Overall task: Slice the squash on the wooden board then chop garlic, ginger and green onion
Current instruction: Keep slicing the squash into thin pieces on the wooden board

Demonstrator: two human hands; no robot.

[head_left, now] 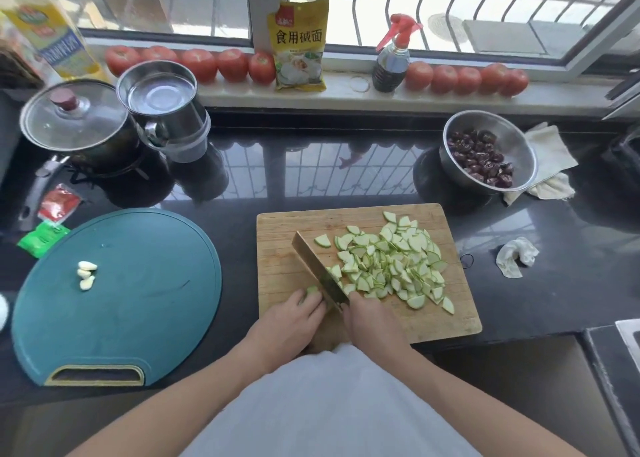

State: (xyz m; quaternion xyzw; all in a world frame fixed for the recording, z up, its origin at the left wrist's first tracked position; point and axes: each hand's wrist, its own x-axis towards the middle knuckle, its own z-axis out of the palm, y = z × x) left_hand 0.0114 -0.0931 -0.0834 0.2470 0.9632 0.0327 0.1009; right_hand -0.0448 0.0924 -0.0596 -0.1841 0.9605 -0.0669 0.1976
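With only a squash stub (pixel 312 289) left, lower centre: left hand (pixel 294 314) pinches it, fingertips (pixel 317 303) touching the knife (pixel 320 273). Right hand (pixel 370 318) wraps the handle. Risk: nicked fingertips; stub slipping on the wooden board (pixel 277 262).

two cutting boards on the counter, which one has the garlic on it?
The round teal board on the left: peeled garlic cloves lie on it. The rectangular wooden board holds the squash slices.

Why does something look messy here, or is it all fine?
Mostly fine. One crumpled tissue lies loose on the counter right of the board, and a cloth is bunched behind the bowl. No spills. The squash slices stay on the board.
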